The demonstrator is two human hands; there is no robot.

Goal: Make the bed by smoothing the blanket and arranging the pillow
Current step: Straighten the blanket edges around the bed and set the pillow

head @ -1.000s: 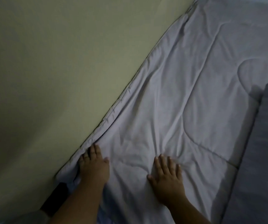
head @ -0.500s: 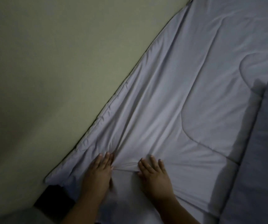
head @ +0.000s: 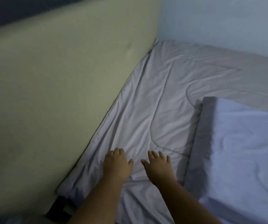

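Observation:
A pale grey quilted blanket [head: 156, 101] lies spread over the bed, still creased along the left edge. My left hand [head: 116, 164] rests flat on it near the lower left corner, fingers apart. My right hand [head: 158, 165] lies flat beside it, fingers spread, a short gap between the two. Neither hand grips the cloth. At the right sits a folded stack with a grey side and a light top [head: 243, 143]; I cannot tell whether it is a pillow or a folded blanket.
A padded yellowish headboard [head: 57, 94] runs along the blanket's left edge. A light wall [head: 219, 20] stands behind the far end of the bed. A dark object [head: 57, 209] shows at the bottom left below the blanket corner.
Both hands were pressed together bunching the blanket; now they lie apart and flat, and the fold between them has eased. The view has lifted, showing the far wall and more of the stack.

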